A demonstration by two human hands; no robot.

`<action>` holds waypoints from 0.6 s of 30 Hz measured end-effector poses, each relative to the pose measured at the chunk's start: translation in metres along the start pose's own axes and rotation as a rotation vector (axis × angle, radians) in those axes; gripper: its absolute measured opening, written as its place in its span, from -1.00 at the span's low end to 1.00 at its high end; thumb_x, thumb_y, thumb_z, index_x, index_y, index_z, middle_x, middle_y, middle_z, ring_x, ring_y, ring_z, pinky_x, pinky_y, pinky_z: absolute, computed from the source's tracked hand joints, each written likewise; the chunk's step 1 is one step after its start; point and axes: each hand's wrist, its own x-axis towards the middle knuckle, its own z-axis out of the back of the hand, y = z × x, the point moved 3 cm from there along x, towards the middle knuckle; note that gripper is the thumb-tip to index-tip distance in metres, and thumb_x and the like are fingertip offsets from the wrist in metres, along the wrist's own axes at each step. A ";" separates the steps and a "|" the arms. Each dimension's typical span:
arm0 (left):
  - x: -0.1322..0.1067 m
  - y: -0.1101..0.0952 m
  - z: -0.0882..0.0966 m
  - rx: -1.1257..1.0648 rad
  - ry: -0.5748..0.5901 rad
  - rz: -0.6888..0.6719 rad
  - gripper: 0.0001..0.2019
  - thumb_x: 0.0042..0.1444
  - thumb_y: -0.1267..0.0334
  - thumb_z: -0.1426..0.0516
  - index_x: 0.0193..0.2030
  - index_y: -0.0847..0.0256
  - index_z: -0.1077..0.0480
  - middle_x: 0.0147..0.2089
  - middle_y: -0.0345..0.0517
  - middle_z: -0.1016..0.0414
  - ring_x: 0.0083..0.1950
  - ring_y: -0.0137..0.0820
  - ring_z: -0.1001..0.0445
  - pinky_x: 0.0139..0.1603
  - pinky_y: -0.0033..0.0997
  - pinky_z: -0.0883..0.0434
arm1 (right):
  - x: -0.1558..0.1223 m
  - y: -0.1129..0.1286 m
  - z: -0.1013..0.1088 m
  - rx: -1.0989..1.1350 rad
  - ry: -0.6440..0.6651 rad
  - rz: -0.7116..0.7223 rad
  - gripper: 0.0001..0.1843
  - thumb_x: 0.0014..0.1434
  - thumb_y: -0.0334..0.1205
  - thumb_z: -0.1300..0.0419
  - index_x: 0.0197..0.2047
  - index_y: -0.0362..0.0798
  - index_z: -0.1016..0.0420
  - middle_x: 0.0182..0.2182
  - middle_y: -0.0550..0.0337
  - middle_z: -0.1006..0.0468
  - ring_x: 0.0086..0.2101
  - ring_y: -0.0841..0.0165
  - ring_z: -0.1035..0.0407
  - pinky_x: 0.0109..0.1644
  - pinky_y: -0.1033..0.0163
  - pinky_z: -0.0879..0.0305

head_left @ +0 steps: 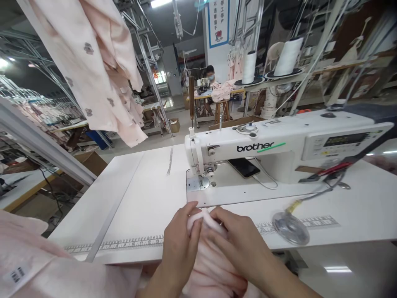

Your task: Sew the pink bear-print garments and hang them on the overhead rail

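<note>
Both hands pinch the upper edge of a pale pink garment (206,263) at the front edge of the white table. My left hand (180,238) has thumb and fingers closed on its folded edge, and my right hand (234,236) grips the same edge just beside it. The cloth hangs down toward my lap, and its lower part is out of view. Just beyond my hands stands a white sewing machine (279,140). Its needle plate (198,183) has no cloth on it.
A phone (244,167) on a cable lies under the machine arm. A clear round disc (290,227) rests on the printed ruler (133,243). Pink garments hang at upper left; more pink fabric (27,256) lies at lower left. A person (211,76) sits at a far table.
</note>
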 end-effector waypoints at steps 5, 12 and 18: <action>0.011 -0.006 0.008 -0.157 0.217 0.141 -0.65 0.11 0.23 -0.07 0.07 0.08 -0.24 -0.18 -0.16 -0.43 -0.21 -0.42 -0.41 -0.26 -0.50 -0.38 | 0.011 -0.003 0.001 0.124 0.142 0.146 -0.77 0.29 -0.25 0.07 -0.34 -0.02 -0.36 -0.43 0.29 -0.42 -0.41 0.38 -0.29 -0.32 0.34 -0.11; 0.030 0.004 0.003 -0.176 0.277 0.211 -0.78 0.08 0.24 -0.08 -0.14 0.13 -0.46 -0.14 -0.14 -0.48 -0.09 -0.34 -0.41 -0.03 -0.38 -0.33 | 0.032 -0.021 0.001 0.036 0.125 0.089 -0.76 0.24 -0.22 -0.02 -0.44 -0.03 -0.36 -0.54 0.33 -0.38 -0.47 0.40 -0.25 -0.39 0.35 -0.05; 0.079 0.048 -0.026 -0.311 0.315 0.305 -0.70 -0.03 0.27 -0.14 -0.12 0.28 -0.36 -0.38 -0.17 -0.42 -0.39 -0.45 -0.39 -0.41 -0.53 -0.29 | 0.081 -0.065 -0.011 0.012 -0.036 -0.097 -0.79 0.14 -0.15 -0.11 -0.48 -0.04 -0.36 -0.55 0.32 -0.39 -0.46 0.38 -0.28 -0.44 0.35 -0.03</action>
